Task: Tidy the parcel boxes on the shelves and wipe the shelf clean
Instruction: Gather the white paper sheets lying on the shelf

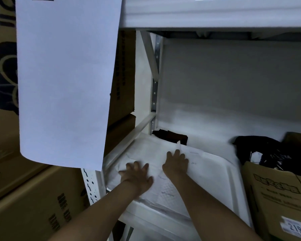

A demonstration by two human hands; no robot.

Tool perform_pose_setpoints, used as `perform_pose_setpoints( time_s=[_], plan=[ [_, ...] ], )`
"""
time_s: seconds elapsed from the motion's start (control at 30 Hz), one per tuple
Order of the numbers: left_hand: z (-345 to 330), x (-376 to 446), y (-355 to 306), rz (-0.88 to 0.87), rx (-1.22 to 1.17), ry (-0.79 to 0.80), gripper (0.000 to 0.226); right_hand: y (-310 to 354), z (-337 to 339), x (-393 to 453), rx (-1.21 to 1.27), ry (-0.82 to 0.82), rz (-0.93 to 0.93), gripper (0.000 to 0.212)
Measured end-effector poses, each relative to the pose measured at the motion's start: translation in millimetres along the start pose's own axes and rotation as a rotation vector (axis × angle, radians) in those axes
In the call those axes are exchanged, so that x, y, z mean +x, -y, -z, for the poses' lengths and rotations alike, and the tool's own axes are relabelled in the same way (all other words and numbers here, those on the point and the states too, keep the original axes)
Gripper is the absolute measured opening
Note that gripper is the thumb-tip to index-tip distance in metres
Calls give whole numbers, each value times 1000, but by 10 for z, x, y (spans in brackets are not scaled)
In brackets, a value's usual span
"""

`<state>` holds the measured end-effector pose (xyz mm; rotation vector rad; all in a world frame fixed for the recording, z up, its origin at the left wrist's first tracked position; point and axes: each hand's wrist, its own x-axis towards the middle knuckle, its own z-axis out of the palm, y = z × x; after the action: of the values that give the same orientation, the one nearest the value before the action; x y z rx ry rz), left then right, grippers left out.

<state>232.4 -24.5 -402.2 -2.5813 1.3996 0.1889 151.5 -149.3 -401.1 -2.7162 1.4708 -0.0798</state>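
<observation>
Plainly the tidying is partway: the left hand (137,175) lies flat with fingers spread on the white padded parcels (163,186) stacked at the left end of the shelf (195,122), and the right hand (176,163) presses beside it, grasping nothing I can see. A cardboard box (276,197) and black bag (261,148) crowd the right end, unsorted. No cloth shows, so wiping likely remains.

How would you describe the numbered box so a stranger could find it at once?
Start at the white shelf where both hands press on white mailers. Go right, past the black bag, to the brown box at the front corner. Only it carries a white sticker reading 2193.
</observation>
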Motion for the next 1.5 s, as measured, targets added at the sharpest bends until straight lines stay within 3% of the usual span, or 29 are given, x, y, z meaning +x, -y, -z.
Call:
perform_pose_setpoints(
  time_s=[0.1, 0.23, 0.37, 0.5, 0.6, 0.67, 0.73, 0.93, 1.03, 1.17, 1.3, 1.5],
  plan=[
    [-2, 0, -5, -5, 28, -49, 58, -39, 25, -61, 12, -62, -6, 41],
    [-45, 15, -46, -176, -60, -190, 42, -61, 10, -123, 154, -21, 33, 34],
    [-54, 16, -139, -292, -201, -226, 46, -114, 21, -162, 290, -45, 91, 35],
    [-13, 2, -203, -285, -424, -233, 46, -174, 153, -174, 582, -124, -4, 23],
    [83, 42, -276, -201, -836, -319, 33, -297, 361, -201, 717, -217, -95, 26],
    [208, 46, -365, -65, -1306, -303, 30, -409, 494, -237, 722, -266, -108, 26],
    [307, 64, -483, 0, -1538, -259, 32, -543, 604, -270, 694, -297, -117, 23],
    [382, 38, -939, -360, -1204, -174, 26, -965, 934, -386, 547, -283, -174, 24],
    [368, -33, -1176, -451, -1108, -172, 23, -1165, 1064, -468, 397, -253, -175, 21],
    [342, -102, -1395, -532, -1058, -183, 30, -1395, 1137, -497, 311, -206, -218, 18],
    [319, -110, -1538, -616, -952, -19, 42, -1583, 1093, -578, 295, -108, -250, 39],
    [230, -120, -1598, -594, -401, 44, 59, -1649, 897, -760, 225, -47, -304, 44]
  ],
)
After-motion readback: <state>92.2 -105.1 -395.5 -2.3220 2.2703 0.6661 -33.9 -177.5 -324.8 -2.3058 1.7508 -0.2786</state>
